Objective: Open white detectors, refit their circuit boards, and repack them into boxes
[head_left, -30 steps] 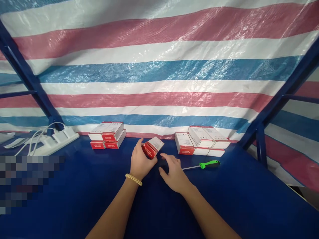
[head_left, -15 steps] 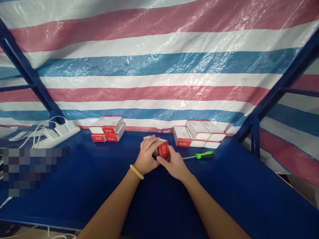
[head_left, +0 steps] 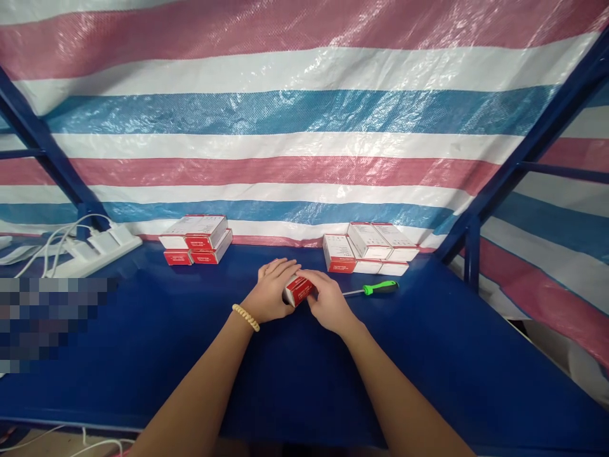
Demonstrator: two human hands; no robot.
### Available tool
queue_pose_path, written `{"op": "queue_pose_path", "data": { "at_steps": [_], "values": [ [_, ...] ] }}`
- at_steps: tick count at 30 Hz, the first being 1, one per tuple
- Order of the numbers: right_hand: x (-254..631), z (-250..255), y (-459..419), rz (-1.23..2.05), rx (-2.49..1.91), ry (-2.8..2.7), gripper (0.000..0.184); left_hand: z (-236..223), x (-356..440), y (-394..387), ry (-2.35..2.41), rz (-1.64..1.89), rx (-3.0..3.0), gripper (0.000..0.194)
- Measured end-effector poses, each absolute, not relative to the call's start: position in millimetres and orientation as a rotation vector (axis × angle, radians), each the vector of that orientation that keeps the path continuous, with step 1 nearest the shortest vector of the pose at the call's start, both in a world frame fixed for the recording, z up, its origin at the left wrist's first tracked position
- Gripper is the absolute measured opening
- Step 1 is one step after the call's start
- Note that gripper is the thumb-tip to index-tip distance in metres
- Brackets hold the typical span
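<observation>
Between my hands is a small red and white cardboard box (head_left: 299,291), its red printed end facing me. My left hand (head_left: 271,291) wraps the box's left side, with a yellow coiled band on the wrist. From the right, my right hand (head_left: 329,301) grips the same box, fingers over its top and thumb near the front end. Both hands cover much of the box. A screwdriver (head_left: 380,288) with a green and black handle lies just right of my right hand, its shaft tip hidden behind that hand.
Similar boxes are stacked at the back left (head_left: 205,231) and back right (head_left: 375,246) of the blue table (head_left: 157,355). A white power strip (head_left: 95,252) with plugs and cables lies at the far left. A striped tarp (head_left: 295,114) hangs behind, between blue metal posts.
The box has turned and tilted in my hands, so its red end now slants. My right fingers have shifted over its top. The whole view has moved slightly.
</observation>
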State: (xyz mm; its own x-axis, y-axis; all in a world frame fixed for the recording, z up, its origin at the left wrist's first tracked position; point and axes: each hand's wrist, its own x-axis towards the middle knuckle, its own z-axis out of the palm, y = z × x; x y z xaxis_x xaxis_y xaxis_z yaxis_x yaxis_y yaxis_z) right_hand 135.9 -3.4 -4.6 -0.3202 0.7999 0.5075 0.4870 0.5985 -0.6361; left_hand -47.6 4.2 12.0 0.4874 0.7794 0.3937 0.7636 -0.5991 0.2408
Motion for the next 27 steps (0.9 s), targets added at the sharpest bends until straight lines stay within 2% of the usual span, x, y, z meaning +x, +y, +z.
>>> {"op": "queue_pose_path", "data": {
  "at_steps": [4,6,10,12,15,18,27],
  "values": [
    [130,-15,0,0.428,-1.116,-1.846,0.065,8,-47,8,1.317,0.651,2.698,0.085],
    [128,-17,2,0.485,-1.192,-1.731,0.061,9,-47,8,1.369,0.639,2.68,0.081],
    [127,-13,2,0.821,-1.198,-1.613,0.045,15,-45,6,1.496,0.735,2.674,0.075],
    [128,-10,2,1.029,-1.134,-1.55,0.048,16,-43,4,1.523,0.828,2.696,0.073],
    [129,-6,0,1.208,-1.027,-1.48,0.051,13,-40,4,1.521,0.98,2.706,0.059],
    [128,-6,-2,1.134,-1.05,-1.509,0.05,7,-40,6,1.397,1.045,2.741,0.05],
    [125,-4,-1,1.152,-1.051,-1.474,0.046,3,-41,12,1.247,1.077,2.802,0.053]
  ]
}}
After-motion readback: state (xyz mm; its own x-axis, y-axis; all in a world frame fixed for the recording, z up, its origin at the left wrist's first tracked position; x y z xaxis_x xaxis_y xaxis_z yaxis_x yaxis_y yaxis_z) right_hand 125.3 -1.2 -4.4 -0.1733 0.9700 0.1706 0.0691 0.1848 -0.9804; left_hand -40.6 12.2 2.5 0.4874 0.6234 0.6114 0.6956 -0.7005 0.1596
